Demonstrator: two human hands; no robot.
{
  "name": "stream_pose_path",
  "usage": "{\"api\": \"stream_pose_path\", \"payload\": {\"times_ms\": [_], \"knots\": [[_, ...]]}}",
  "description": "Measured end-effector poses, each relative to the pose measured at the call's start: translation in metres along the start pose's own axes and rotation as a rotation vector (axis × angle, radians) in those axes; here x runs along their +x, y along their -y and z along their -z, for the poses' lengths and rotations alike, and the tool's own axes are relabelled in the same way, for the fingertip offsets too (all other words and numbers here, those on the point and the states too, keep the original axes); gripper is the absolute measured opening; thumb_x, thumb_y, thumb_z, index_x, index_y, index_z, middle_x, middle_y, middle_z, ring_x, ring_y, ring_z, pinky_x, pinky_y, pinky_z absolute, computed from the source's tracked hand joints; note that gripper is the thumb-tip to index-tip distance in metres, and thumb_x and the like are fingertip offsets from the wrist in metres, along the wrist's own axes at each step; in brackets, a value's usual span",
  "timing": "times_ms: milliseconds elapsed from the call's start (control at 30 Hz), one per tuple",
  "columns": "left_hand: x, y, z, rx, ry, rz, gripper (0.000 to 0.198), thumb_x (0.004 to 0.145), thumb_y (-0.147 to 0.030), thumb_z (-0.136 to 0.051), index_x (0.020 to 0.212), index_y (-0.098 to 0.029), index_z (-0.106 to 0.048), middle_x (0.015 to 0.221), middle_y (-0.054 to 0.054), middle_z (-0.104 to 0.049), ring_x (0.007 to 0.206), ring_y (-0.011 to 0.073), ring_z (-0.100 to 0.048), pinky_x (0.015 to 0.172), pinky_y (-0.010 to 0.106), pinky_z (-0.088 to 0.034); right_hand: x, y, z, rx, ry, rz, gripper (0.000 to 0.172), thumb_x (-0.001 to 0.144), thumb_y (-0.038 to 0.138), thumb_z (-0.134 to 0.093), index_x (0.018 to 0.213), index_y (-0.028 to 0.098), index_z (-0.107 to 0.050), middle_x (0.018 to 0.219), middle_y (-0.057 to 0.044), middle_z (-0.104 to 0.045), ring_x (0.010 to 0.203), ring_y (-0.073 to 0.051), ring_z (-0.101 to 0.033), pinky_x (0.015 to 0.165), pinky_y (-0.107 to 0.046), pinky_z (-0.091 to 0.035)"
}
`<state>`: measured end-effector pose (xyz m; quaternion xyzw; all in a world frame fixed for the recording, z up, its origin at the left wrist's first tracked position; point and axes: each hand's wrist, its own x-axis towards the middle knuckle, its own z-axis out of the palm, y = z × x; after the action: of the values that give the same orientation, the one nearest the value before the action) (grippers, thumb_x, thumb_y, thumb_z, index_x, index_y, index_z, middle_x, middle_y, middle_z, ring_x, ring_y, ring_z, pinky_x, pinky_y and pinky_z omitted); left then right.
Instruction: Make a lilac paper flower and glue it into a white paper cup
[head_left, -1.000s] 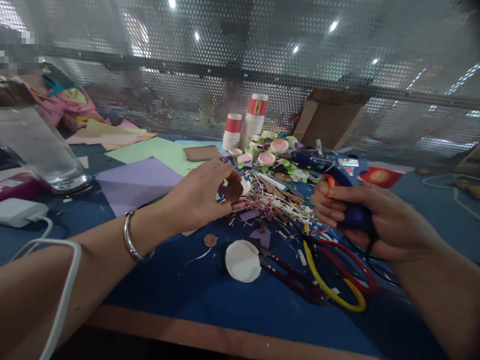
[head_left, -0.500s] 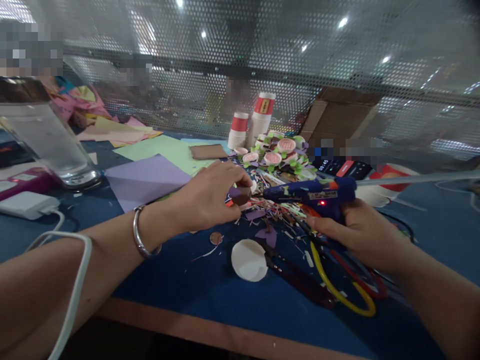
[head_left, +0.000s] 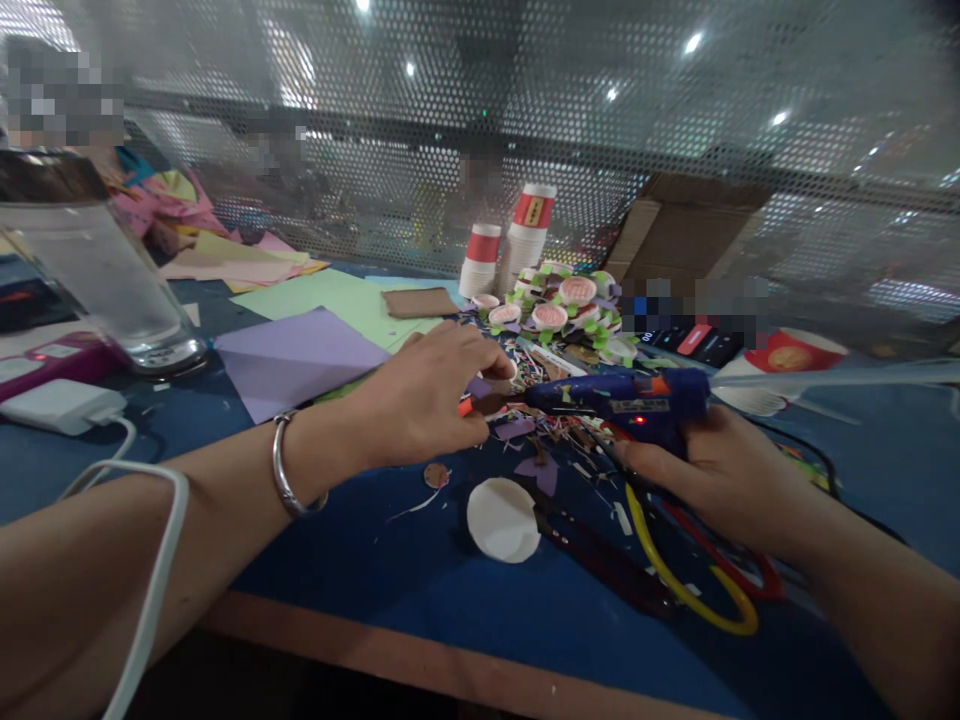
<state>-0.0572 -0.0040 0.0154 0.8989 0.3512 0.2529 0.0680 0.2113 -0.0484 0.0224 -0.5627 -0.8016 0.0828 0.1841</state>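
The right hand (head_left: pixel 731 475) is wrapped round the handle of a blue glue gun (head_left: pixel 626 392), whose red light is lit and from whose back a translucent glue stick (head_left: pixel 825 376) juts out. The left hand (head_left: pixel 420 400) has its thumb and fingers clamped on a small brown piece (head_left: pixel 489 403), right at the gun's nozzle; whether the two touch is hard to tell. A silver bracelet (head_left: pixel 280 462) circles the left wrist.

Under and behind the nozzle, paper scraps (head_left: pixel 517 429) litter the blue counter (head_left: pixel 360 590). Nearer the front edge, a white paper disc (head_left: pixel 504 520) lies beside dark-handled scissors (head_left: pixel 615 565), with yellow and red handles (head_left: pixel 731 605) to their right. A purple sheet (head_left: pixel 296 360) overlaps a green one (head_left: pixel 322 297) beyond the left forearm.

Farther back, decorated round pieces (head_left: pixel 550 316) are heaped before two stacks of paper cups (head_left: pixel 480 262). A red-and-white cup (head_left: pixel 799 352) lies at right, near a phone (head_left: pixel 694 340). At far left stands a glass bottle (head_left: pixel 112 270), with a white adapter (head_left: pixel 64 405) in front.
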Motion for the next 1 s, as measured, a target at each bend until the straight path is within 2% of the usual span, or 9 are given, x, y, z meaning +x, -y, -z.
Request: {"api": "stream_pose_path", "payload": {"times_ms": [333, 467, 633, 867, 1000], "knots": [[0.0004, 0.0024, -0.0023, 0.017, 0.000, -0.011, 0.029, 0.073, -0.015, -0.066, 0.102, -0.018, -0.066, 0.103, 0.005, -0.063, 0.102, 0.0239, -0.055, 0.089, 0.039, -0.044, -0.0005, -0.0051, -0.0042, -0.078, -0.080, 0.185, 0.034, 0.088, 0.037, -0.043, 0.080, 0.023, -0.072, 0.073, -0.005, -0.076, 0.065, -0.027, -0.070, 0.058, -0.036, -0.052], [-0.0002, 0.0021, -0.0024, 0.020, -0.009, -0.009, 0.030, 0.073, -0.015, -0.066, 0.103, -0.018, -0.066, 0.104, 0.006, -0.064, 0.103, 0.0240, -0.056, 0.089, 0.039, -0.044, -0.0003, -0.0053, -0.0051, -0.107, -0.072, 0.186, 0.034, 0.087, 0.036, -0.043, 0.074, 0.021, -0.070, 0.067, -0.005, -0.074, 0.059, -0.026, -0.068, 0.054, -0.035, -0.050], [0.0001, 0.0012, -0.0021, 0.041, -0.016, -0.004, 0.032, 0.073, -0.016, -0.066, 0.104, -0.018, -0.065, 0.106, 0.006, -0.064, 0.105, 0.0243, -0.056, 0.090, 0.039, -0.045, 0.0005, -0.0058, -0.0053, -0.127, -0.058, 0.172, 0.037, 0.089, 0.038, -0.041, 0.075, 0.021, -0.071, 0.072, -0.008, -0.077, 0.063, -0.028, -0.071, 0.056, -0.037, -0.051], [-0.0006, -0.0013, -0.0003, 0.089, -0.010, -0.012, 0.030, 0.074, -0.016, -0.065, 0.104, -0.018, -0.065, 0.106, 0.006, -0.064, 0.104, 0.0248, -0.056, 0.091, 0.039, -0.044, 0.0002, -0.0030, -0.0035, -0.117, -0.041, 0.170, 0.035, 0.088, 0.036, -0.041, 0.069, 0.021, -0.066, 0.066, -0.007, -0.074, 0.059, -0.026, -0.069, 0.054, -0.035, -0.049], [-0.0008, -0.0011, 0.0000, 0.098, -0.017, -0.021, 0.029, 0.074, -0.016, -0.066, 0.103, -0.019, -0.065, 0.106, 0.006, -0.064, 0.104, 0.0248, -0.056, 0.091, 0.039, -0.043, -0.0027, -0.0075, -0.0060, -0.114, -0.056, 0.166, 0.034, 0.090, 0.035, -0.042, 0.071, 0.021, -0.067, 0.070, -0.006, -0.074, 0.062, -0.025, -0.069, 0.056, -0.034, -0.049]]}}
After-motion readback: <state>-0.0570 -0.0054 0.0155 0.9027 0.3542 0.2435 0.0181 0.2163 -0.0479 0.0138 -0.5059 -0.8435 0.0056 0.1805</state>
